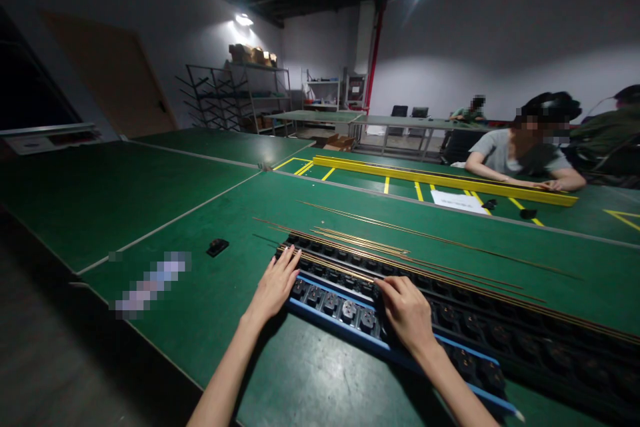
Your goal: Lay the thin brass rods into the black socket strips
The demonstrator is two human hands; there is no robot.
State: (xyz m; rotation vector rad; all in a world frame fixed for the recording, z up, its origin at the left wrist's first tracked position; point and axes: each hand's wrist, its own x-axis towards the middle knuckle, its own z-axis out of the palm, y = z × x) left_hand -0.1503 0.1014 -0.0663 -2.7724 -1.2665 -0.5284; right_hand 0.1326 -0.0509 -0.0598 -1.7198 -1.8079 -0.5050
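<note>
The left hand (277, 280) lies palm down at the left end of the work, its fingers straight, slightly apart and open, resting on thin brass strips (333, 267). The right hand (407, 310) is farther right along them, with thumb and forefinger closed in a pinch on the strips' right end. These strips lie over a dark row of parts, just beyond a blue-edged rail (345, 328) on the near side of the green tabletop (310, 373). Black sockets (330, 302) sit in a row inside the rail; the right hand and forearm hide some of them.

More brass strips (440, 238) lie loose on the far side of the dark row. To the left, 1 small black part (217, 247) sits apart. Farther off are a long yellow rail (440, 180), a white sheet (457, 200) and, at far right, a seated co-worker (500, 150) with both forearms on the tabletop.
</note>
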